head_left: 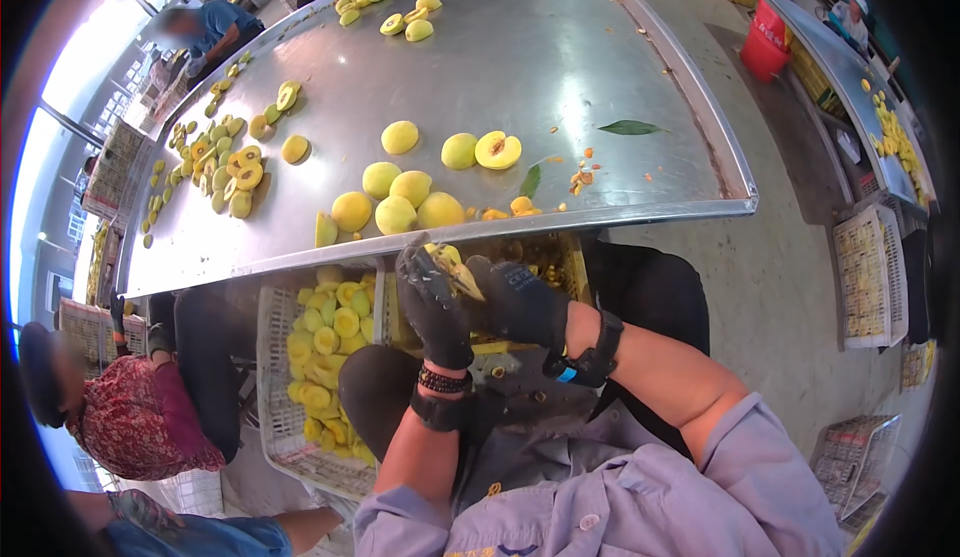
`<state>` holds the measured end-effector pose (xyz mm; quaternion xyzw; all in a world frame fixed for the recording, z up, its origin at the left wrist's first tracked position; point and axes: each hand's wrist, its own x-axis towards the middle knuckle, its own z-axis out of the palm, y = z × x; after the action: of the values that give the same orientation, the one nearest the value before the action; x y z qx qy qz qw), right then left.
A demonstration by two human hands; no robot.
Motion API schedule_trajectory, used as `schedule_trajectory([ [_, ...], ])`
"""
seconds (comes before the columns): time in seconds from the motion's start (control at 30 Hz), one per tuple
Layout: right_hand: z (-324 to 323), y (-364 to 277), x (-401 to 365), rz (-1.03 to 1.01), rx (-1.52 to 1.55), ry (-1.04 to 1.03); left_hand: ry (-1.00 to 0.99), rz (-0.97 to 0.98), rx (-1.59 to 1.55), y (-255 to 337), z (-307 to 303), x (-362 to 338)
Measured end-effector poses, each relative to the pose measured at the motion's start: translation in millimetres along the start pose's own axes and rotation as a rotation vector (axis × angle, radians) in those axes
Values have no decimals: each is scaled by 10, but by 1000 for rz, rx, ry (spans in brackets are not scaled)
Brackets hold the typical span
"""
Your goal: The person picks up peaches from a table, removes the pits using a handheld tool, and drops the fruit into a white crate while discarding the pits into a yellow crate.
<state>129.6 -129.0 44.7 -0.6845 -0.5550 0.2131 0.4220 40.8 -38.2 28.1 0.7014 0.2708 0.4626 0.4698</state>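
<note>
My left hand (pixel 437 302), in a dark glove with a dirty, worn palm, is closed around a yellow peach (pixel 445 254) just off the table's near edge. Close beside it, my right hand (pixel 522 302), in a dark printed glove, is curled shut. A narrow tan pointed piece (pixel 462 279) shows between the hands against the fruit; I cannot tell what my right fingers grip. Beneath the hands stands a yellow crate (pixel 582 269) with pits and scraps in it. Whole yellow peaches (pixel 410 189) and a halved peach (pixel 497 150) lie on the metal table (pixel 520 57) ahead.
A white crate (pixel 272 397) of peach halves stands at my left knee. More halves (pixel 235 172) lie across the table's left side, and leaves (pixel 630 128) and scraps at its right. Other people (pixel 150 407) sit along the left. A red bucket (pixel 766 42) stands right.
</note>
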Motion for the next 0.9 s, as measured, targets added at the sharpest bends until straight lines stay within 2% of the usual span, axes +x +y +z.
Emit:
schedule_trajectory([
  [0.07, 18, 23, -20, -25, 26, -24, -3, 129, 175, 30, -17, 4],
  [0.17, 7, 33, -46, -91, 98, 24, 17, 196, 321, -116, -39, -21],
  [0.27, 8, 196, -24, -261, 119, 46, -81, 72, 145, 50, -44, 35],
  [0.3, -60, 162, -70, -150, 19, 90, -127, 17, 44, 145, -27, 75],
  [0.33, -121, 93, -159, -53, -78, 134, -74, -58, -267, -18, 65, 53],
  [0.37, -93, -12, -50, -8, -155, 172, -42, 170, 6, -47, -12, 135],
  [0.4, -34, -4, -64, -5, -258, 204, -53, 288, 221, -52, -30, 115],
  [0.47, -41, -88, -86, 0, -178, 145, -43, 465, 591, -56, -68, 119],
  [0.57, -41, -78, -83, -43, -39, 41, -143, 414, 804, -228, -132, 61],
  [0.67, 9, 10, -60, -112, 111, 8, -108, 482, 670, -284, -167, 49],
  [0.7, 6, -13, -61, -103, 220, -12, -132, 143, 286, -117, -150, 61],
  [0.77, 17, -61, -72, -95, 375, -33, -151, 180, 355, -162, -167, 68],
  [0.87, -138, -269, -141, 397, 788, -290, -154, 304, 308, -350, -164, 53],
  [0.9, -132, -283, -151, 455, 934, -301, -140, 346, 280, -363, -161, 56],
])
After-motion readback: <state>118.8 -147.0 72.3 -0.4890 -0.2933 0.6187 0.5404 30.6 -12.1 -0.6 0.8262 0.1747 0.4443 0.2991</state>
